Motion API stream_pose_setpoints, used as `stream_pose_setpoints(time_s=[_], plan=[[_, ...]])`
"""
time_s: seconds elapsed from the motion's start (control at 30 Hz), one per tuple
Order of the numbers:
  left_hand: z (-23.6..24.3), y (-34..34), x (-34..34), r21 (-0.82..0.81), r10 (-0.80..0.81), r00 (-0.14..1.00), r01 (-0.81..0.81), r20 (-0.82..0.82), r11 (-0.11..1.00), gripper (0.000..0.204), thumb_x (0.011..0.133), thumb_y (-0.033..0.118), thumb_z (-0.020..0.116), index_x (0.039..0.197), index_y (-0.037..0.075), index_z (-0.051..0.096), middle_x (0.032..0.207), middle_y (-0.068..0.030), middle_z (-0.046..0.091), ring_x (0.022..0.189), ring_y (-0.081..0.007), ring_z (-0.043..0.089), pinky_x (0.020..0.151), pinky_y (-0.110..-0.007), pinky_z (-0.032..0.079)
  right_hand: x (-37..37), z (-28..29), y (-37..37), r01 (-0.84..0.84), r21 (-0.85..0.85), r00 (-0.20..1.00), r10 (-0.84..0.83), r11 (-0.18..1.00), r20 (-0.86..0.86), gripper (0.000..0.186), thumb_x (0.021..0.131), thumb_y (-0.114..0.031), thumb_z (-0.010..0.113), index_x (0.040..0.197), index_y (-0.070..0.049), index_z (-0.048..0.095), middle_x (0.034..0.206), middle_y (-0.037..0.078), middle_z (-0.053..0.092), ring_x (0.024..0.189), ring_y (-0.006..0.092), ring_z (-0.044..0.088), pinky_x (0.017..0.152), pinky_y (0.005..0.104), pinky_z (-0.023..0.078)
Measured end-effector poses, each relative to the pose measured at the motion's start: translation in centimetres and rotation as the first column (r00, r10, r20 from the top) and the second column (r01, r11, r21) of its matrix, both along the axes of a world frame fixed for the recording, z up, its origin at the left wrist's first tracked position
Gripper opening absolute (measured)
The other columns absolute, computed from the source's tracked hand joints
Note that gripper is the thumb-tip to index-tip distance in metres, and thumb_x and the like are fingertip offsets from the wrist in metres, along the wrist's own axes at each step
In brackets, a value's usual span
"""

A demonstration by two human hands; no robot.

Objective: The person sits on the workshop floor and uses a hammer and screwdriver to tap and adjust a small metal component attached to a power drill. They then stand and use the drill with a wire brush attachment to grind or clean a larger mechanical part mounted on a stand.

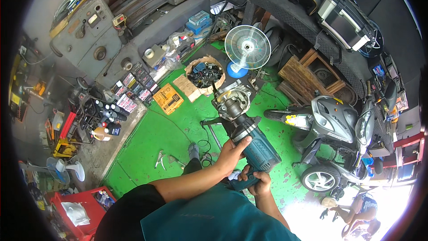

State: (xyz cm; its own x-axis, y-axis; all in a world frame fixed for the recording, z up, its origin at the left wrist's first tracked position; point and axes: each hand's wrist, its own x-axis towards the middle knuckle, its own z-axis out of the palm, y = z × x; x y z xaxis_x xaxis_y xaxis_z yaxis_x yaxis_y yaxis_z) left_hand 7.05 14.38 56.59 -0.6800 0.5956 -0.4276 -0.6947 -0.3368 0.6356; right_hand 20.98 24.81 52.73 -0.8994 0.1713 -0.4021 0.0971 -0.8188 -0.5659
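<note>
A teal power tool shaped like a rotary hammer (pixel 261 151) is held out in front of me, tilted up and to the left. My left hand (pixel 229 156) is wrapped round its body, with the thumb on the housing. My right hand (pixel 256 182) grips its rear handle; some of the fingers are hidden. The tool's dark front end lies over a round silver metal casing (pixel 238 100), and I cannot tell whether they touch. That casing sits on a dark support. A black cord (pixel 206 145) trails over the floor by my foot.
A standing fan (pixel 247 48) and an open box of dark parts (pixel 207 73) lie beyond the casing, with a yellow box (pixel 168 100) to their left. A grey motorcycle (pixel 332 120) stands at right. Pliers (pixel 160 159) lie on the green floor. Another person (pixel 361 214) sits at lower right.
</note>
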Motion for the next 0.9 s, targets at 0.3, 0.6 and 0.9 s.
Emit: stream_pose_setpoints(time_s=[0.3,0.6,0.9], plan=[[0.3,0.0,0.6,-0.018,-0.032,0.999,0.031,-0.035,0.999,0.042,0.105,0.034,0.062,0.130,0.001,0.059,0.121,-0.0095,0.068,0.110,-0.0188,0.067,0.100,-0.039,0.054,0.8,0.4,-0.4,0.040,0.022,0.998,-0.041,0.999,0.047,0.041,0.070,-0.027,0.063,0.096,0.005,0.063,0.078,0.014,0.061,0.069,0.0267,0.058,0.076,0.0458,0.050],[0.0,-0.8,0.9,0.025,0.036,0.999,-0.036,-0.021,0.999,0.040,0.102,0.038,0.068,0.124,0.005,0.061,0.111,-0.0049,0.069,0.102,-0.0158,0.067,0.092,-0.037,0.056,0.6,0.7,-0.9,0.007,0.043,1.000,-0.008,0.999,0.026,0.041,0.072,-0.025,0.061,0.099,0.005,0.063,0.082,0.013,0.062,0.069,0.0262,0.058,0.075,0.0458,0.050],[0.0,-0.2,0.3,-0.041,0.004,1.000,-0.005,-0.030,0.999,0.045,0.103,0.036,0.065,0.131,0.003,0.057,0.120,-0.0095,0.067,0.110,-0.0186,0.066,0.099,-0.039,0.054,0.3,1.0,-0.9,0.025,0.053,0.999,-0.027,0.998,0.039,0.041,0.073,-0.027,0.062,0.100,0.004,0.063,0.086,0.013,0.063,0.071,0.0259,0.059,0.076,0.0463,0.051]])
